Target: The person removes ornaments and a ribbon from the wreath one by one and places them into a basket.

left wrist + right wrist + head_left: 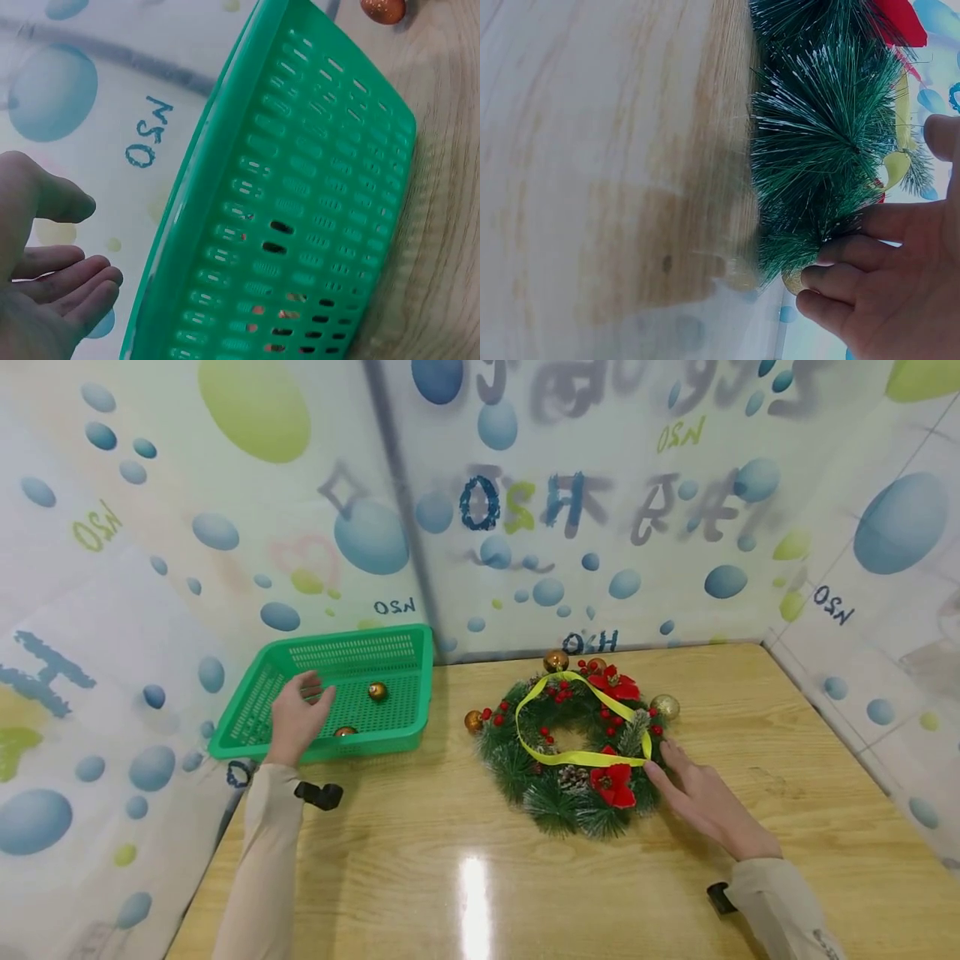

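Right hand [705, 802] at the wreath [553, 812], left hand [296, 718] over the green basket [390, 743], both relaxed and gripping nothing.
The right fingers meet the greenery, perhaps the yellow ribbon [581, 758] too, and partly cover a gold bauble [792, 282]; the wreath lies on the wooden surface [405, 868]. The basket's near rim half hides one ornament [345, 732].

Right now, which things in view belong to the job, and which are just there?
Likely in the job:
- round green wreath with red flowers
- flat yellow ribbon
- green perforated plastic basket
- shiny gold balls inside

Just surroundings:
- pale wooden table
- white patterned backdrop
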A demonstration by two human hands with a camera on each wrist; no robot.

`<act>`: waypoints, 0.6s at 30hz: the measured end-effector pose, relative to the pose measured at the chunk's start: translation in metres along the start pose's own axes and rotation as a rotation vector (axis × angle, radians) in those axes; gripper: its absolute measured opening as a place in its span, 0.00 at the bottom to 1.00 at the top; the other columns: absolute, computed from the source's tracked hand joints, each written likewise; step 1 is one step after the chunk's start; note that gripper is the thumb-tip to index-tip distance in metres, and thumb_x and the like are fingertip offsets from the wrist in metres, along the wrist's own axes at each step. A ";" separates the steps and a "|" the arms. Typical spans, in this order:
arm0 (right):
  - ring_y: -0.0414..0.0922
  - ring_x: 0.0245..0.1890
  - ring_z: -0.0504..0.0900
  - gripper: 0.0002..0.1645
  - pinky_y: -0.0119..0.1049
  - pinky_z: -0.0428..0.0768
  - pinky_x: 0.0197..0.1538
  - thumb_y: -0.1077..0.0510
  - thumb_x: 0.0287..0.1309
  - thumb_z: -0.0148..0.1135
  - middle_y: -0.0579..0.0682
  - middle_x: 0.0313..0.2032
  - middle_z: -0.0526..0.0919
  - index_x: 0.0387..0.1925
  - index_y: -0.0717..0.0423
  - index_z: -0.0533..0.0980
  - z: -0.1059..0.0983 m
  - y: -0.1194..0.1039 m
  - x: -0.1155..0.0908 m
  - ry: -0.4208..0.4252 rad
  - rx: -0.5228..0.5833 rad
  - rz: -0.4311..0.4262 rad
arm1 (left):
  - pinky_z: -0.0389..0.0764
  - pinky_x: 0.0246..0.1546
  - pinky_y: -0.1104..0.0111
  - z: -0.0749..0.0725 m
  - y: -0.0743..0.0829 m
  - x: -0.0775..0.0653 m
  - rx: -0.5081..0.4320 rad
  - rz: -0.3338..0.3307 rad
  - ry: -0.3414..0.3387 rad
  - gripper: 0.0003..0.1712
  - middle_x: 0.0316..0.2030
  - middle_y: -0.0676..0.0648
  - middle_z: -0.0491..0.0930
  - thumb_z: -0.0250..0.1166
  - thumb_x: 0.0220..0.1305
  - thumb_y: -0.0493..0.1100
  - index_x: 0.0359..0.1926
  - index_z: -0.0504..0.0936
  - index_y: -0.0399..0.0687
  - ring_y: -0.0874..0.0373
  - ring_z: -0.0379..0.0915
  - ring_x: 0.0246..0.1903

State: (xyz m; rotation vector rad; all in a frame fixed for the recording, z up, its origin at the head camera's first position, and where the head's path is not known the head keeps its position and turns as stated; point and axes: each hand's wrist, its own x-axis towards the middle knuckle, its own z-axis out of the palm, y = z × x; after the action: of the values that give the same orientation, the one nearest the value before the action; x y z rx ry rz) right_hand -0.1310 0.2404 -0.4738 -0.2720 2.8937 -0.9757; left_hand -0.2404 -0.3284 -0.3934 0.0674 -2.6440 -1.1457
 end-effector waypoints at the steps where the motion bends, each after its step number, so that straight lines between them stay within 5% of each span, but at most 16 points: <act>1: 0.72 0.74 0.54 0.48 0.70 0.60 0.71 0.37 0.78 0.42 0.75 0.75 0.52 0.75 0.74 0.52 0.000 0.000 0.000 0.001 0.001 0.000 | 0.74 0.66 0.45 0.001 0.001 0.000 -0.010 0.009 -0.004 0.33 0.67 0.29 0.69 0.55 0.77 0.49 0.74 0.62 0.34 0.34 0.69 0.65; 12: 0.72 0.73 0.57 0.47 0.70 0.62 0.70 0.37 0.78 0.43 0.75 0.74 0.53 0.75 0.74 0.53 -0.001 0.000 0.001 0.018 -0.009 -0.014 | 0.78 0.65 0.60 0.025 0.031 -0.006 -0.131 0.114 -0.057 0.27 0.61 0.35 0.76 0.58 0.76 0.46 0.69 0.71 0.37 0.43 0.75 0.60; 18: 0.72 0.73 0.56 0.47 0.70 0.61 0.70 0.37 0.78 0.42 0.75 0.75 0.52 0.75 0.74 0.52 0.000 0.002 -0.002 0.001 0.000 -0.003 | 0.78 0.65 0.58 0.045 0.046 -0.011 -0.189 0.139 -0.096 0.25 0.60 0.34 0.77 0.60 0.75 0.43 0.67 0.73 0.35 0.42 0.76 0.60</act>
State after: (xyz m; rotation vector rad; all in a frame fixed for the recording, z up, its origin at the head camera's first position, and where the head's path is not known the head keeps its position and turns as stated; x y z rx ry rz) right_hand -0.1297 0.2429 -0.4749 -0.2755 2.8947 -0.9767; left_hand -0.2386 -0.2633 -0.3923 -0.2092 -2.5594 -1.3754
